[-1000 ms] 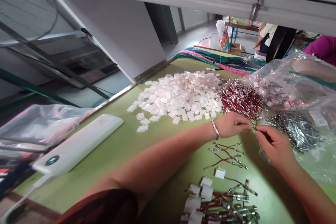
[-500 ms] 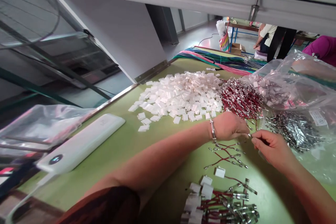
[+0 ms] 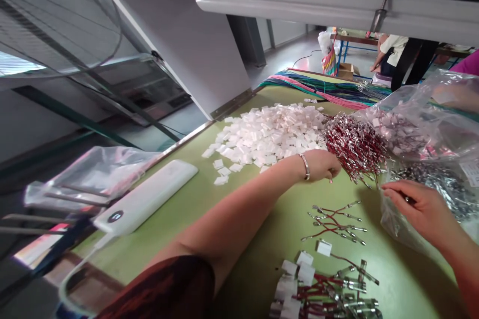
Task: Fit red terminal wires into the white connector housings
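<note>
My left hand (image 3: 322,164), with a bracelet at the wrist, is closed beside the pile of red wires with metal ends (image 3: 354,144); a tiny piece shows under its fingertips, too small to name. To its right, my right hand (image 3: 415,204) has thumb and forefinger pinched at the edge of a clear bag, and what they grip is too small to make out. Several loose red wires (image 3: 333,223) lie crossed on the green table below. Nearer me are white connectors (image 3: 288,286) joined by red wires to glassy tubes (image 3: 355,284). A heap of white pieces (image 3: 269,132) spreads behind my left arm.
A white power bank (image 3: 145,197) with a cable lies along the left. Clear plastic bags with metal parts (image 3: 441,184) stand at the right. Bundled coloured wires (image 3: 322,87) cross the back. A lamp housing (image 3: 299,10) hangs above. A person (image 3: 391,55) is in the background.
My hands, which met at a small metal piece, have moved apart; the left is now by the red wire pile and the right further right. The view has shifted slightly.
</note>
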The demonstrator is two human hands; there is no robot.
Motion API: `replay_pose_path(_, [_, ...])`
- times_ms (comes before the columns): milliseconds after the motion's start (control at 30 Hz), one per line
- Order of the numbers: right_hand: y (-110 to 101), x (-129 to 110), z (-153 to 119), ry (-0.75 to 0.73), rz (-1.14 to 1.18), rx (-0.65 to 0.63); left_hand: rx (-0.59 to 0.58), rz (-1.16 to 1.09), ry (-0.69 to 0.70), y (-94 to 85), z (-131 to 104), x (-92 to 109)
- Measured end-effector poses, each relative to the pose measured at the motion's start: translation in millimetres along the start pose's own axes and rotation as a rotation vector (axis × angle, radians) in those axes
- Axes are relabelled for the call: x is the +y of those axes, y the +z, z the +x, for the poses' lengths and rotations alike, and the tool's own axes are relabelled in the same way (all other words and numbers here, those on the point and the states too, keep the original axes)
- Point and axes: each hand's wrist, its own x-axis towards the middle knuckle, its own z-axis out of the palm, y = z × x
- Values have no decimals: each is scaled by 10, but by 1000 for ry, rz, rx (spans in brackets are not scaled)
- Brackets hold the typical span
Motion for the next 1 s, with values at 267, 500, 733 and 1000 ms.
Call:
replay_pose_path(267, [-74, 121, 28, -9, -78, 15, 250, -373, 128, 32, 59, 69])
replay_pose_path(500, [182, -84, 44, 216, 250, 12, 484, -1501, 61, 109, 113, 316])
replay_pose_path(733, [363, -309, 31, 434, 624, -130, 423, -1473, 120, 206, 144, 442])
replay_pose_path(1000, [250, -230, 64, 194, -47, 22, 719, -76, 370, 124, 12, 650])
